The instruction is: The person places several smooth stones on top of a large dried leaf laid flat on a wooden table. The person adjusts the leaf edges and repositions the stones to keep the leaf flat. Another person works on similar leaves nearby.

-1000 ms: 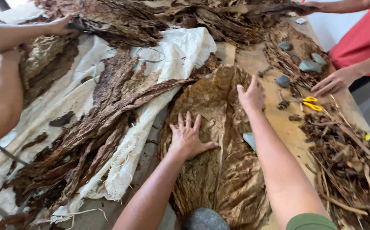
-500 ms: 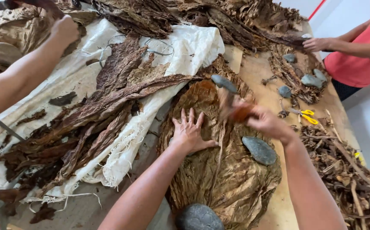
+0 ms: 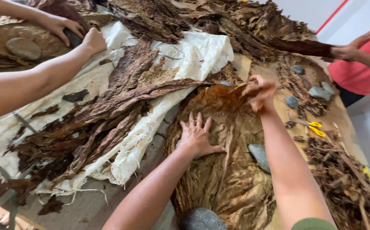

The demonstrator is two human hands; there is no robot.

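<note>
Table: wooden table [image 3: 87,208] strewn with dried leaves.
Your left hand [image 3: 198,137]: fingers splayed flat, pressing the broad brown leaf [image 3: 232,179].
Your right hand [image 3: 259,91]: fingers pinched closed on that leaf's far edge, lifting it.
Near edge: grey stone [image 3: 201,219].

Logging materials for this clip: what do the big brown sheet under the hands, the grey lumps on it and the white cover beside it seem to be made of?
Brown sheet: looks like a dried leaf, matte and crinkled, with a raised midrib and veins. Grey lumps: probably smooth stones, rounded, dull and unmarked. White cover: seemingly coarse woven cloth, with frayed threads at its edge. The left hand presses flat on the leaf; the right hand grips its upper edge.
</note>
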